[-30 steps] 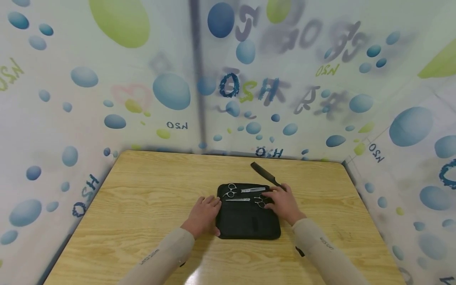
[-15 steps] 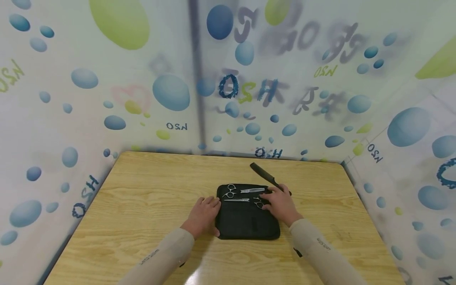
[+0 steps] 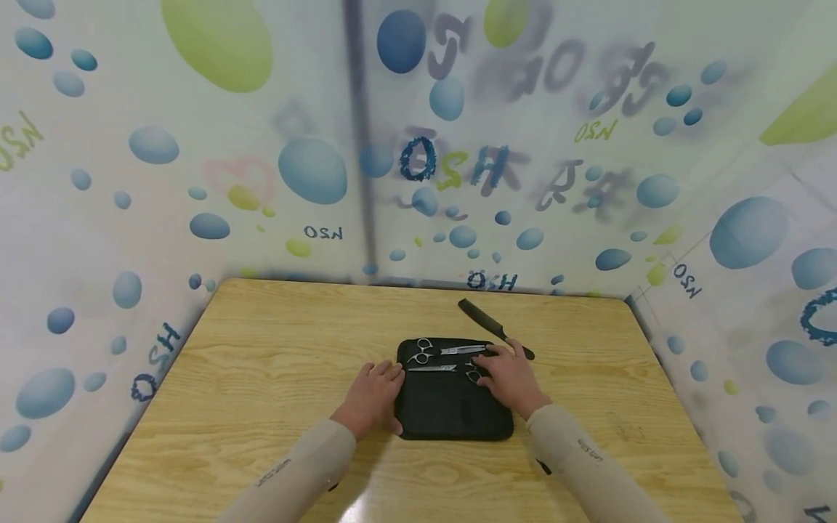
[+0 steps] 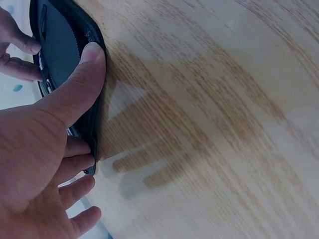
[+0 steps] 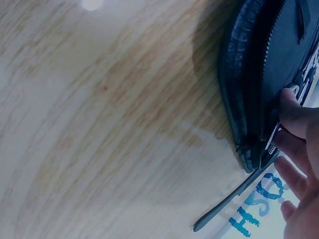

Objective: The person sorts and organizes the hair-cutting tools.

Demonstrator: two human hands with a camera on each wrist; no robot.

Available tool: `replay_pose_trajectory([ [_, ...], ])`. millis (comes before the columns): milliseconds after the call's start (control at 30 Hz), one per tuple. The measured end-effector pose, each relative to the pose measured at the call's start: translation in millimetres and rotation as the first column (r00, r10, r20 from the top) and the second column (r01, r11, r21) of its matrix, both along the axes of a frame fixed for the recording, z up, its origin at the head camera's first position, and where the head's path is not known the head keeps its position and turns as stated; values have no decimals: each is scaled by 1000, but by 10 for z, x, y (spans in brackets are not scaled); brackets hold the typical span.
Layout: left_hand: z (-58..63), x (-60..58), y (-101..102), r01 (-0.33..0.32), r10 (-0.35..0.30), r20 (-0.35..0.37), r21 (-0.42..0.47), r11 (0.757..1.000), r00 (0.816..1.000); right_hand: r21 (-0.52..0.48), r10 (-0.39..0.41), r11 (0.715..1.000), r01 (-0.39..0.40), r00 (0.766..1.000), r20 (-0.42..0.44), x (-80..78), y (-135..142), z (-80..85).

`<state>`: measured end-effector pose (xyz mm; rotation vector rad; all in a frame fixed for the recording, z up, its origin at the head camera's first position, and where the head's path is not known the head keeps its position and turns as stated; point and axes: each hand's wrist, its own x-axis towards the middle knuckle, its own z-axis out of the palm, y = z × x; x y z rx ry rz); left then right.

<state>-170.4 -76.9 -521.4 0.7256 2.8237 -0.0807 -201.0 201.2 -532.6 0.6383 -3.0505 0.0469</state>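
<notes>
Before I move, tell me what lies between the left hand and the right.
The case with the scissors on it; the head view shows this.

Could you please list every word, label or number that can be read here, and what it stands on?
"H2O": running backwards, in blue and green, on the back wall; similar smaller lettering repeats on the left wall and right wall.
Grey characters on the back wall: too blurred to read.
Left sleeve, right sleeve: dark lettering, too small to read.
Black case, scissors, comb: nothing readable.
</notes>
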Motion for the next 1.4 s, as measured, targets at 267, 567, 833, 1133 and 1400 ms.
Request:
replay_pose_trajectory([
  [267, 1, 0, -7, -5, 5, 5, 1, 1000, 1000, 12, -7, 1000, 7, 1000, -30, 4, -51, -23],
  [567, 8, 11, -21, 1, -1, -7, -12, 1000, 1000, 3, -9, 1000, 9, 999, -31, -9, -52, -42],
  [833, 23, 12, -19, 0, 0, -2, -3, 1000, 1000, -64, 11, 998, -12, 1000, -26, -37, 0, 11],
  [1133, -50, -19, -63, 20, -20, -3, 21, 1000, 1000, -51, -22, 999, 20, 999, -46, -89, 158, 96],
  [1400, -74, -25, -137, 34, -37, 21, 106, 994, 999, -59, -55, 997, 49, 993, -109, -89, 424, 185],
])
